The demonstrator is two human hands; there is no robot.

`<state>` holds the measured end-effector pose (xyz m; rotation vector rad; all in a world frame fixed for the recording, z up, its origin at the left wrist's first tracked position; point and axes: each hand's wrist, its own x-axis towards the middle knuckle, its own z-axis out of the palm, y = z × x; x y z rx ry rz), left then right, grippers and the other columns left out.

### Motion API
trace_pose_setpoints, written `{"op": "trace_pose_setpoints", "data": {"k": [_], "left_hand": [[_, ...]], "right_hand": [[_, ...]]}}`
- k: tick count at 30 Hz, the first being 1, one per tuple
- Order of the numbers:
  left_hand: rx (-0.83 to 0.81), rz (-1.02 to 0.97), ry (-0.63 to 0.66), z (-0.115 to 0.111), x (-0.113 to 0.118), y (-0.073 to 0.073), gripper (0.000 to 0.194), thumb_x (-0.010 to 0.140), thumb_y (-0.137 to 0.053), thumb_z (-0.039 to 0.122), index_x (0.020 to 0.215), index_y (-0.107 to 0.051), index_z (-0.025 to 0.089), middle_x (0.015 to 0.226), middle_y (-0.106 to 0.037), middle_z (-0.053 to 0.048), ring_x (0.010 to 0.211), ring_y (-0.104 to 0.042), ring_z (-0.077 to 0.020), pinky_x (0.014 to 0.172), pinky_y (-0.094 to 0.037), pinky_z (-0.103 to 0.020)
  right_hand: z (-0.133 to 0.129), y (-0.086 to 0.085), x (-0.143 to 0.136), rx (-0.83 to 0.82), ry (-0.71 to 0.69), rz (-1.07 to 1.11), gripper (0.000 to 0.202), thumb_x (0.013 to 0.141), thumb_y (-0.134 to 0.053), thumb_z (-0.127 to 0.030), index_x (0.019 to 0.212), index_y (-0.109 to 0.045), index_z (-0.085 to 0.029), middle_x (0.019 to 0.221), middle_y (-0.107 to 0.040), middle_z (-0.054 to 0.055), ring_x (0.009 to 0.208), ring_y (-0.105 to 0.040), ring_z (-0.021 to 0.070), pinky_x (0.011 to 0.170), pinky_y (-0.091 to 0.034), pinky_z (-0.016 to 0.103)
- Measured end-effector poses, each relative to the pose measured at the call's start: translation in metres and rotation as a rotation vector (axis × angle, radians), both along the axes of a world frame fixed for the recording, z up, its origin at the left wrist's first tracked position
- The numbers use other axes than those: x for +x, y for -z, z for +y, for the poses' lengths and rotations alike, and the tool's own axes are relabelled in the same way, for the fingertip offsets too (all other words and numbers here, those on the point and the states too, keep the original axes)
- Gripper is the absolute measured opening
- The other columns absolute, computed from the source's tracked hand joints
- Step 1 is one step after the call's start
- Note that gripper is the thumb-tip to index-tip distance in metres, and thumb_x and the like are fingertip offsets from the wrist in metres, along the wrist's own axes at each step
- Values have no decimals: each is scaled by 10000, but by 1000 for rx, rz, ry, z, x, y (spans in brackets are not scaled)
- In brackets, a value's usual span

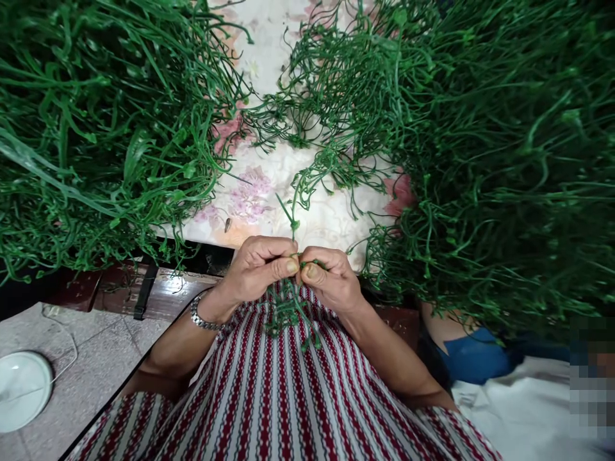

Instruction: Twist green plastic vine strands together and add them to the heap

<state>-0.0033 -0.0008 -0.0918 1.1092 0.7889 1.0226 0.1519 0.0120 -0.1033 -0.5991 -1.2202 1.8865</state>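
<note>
Thin green stems with small buds pass between my two hands, held just over the front edge of the table. My left hand (266,267), with a metal watch (202,312) at the wrist, pinches a stem between thumb and fingers. Close beside it, my right hand (330,276) pinches green stems too. One stalk (294,224) sticks up above my fingertips. Below the hands, a small tangle of green stems (287,310) hangs over the striped red and white clothing (283,397).
Large heaps of green stems lie on the left (106,128) and right (504,160) of the flowered tablecloth (269,160). Loose stems (331,160) spread between them. A round white object (24,390) is at lower left. Another person's blue clothing (475,358) shows at right.
</note>
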Motion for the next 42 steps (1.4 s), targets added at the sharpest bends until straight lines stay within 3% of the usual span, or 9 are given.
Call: {"op": "trace_pose_setpoints", "data": {"k": [8,14,18,22,24,27,30,37,42], "left_hand": [[25,-52,-105,-1,7,2,242,780,-578,313,598,-565,154,549,-443,3,526,-405,-106,507,-290,-258],[47,-67,-144,-2,8,7,246,778,-582,307,589,-549,153,547,-448,3,518,-410,-100,501,-302,-251],[41,-134,-102,-1,6,3,208,766,-596,270,596,-572,152,527,-446,6,497,-416,-95,479,-312,-237],[64,-322,-192,3,1,-6,224,772,-574,279,584,-543,162,489,-404,29,442,-408,-92,457,-363,-242],[103,-166,-223,5,-1,-10,229,778,-575,287,592,-548,155,517,-443,16,466,-430,-95,468,-367,-242],[156,187,-193,8,-1,-11,273,787,-579,310,579,-536,139,545,-479,1,493,-433,-86,467,-326,-223],[187,325,-267,11,2,-10,306,799,-563,319,559,-492,142,517,-436,25,477,-401,-69,452,-296,-204],[238,527,-399,9,17,-10,326,814,-522,241,530,-385,154,502,-299,56,474,-287,-56,448,-244,-197],[306,601,-365,6,14,-10,339,809,-522,227,521,-358,157,497,-286,57,476,-275,-58,458,-228,-210]], "right_hand": [[-3,-10,-12,-168,169,82,240,737,-660,-354,609,-598,-160,530,-491,-31,444,-364,66,465,-298,222],[-8,-7,-15,-250,169,121,242,730,-661,-349,603,-580,-160,485,-442,-51,403,-287,49,435,-220,216],[-5,-2,-11,-256,115,165,244,730,-656,-346,587,-568,-169,434,-386,-64,385,-264,53,427,-187,222],[6,-5,1,-172,223,248,286,772,-606,-372,564,-519,-197,422,-341,-71,379,-278,67,439,-265,232],[11,-10,7,-61,209,151,282,787,-588,-402,595,-539,-201,452,-383,-57,405,-327,77,465,-304,243],[15,-18,15,176,138,-200,247,823,-552,-391,700,-604,-184,586,-525,-9,524,-466,102,540,-365,254],[16,-23,18,337,96,-532,203,864,-506,-314,800,-619,-157,693,-582,7,627,-524,102,596,-382,229],[5,-17,9,434,60,-795,184,796,-581,-325,740,-524,-159,593,-385,-59,548,-354,66,511,-292,196],[1,-18,6,495,104,-839,227,834,-502,-271,639,-445,-170,565,-347,-56,528,-335,70,520,-282,212]]}}
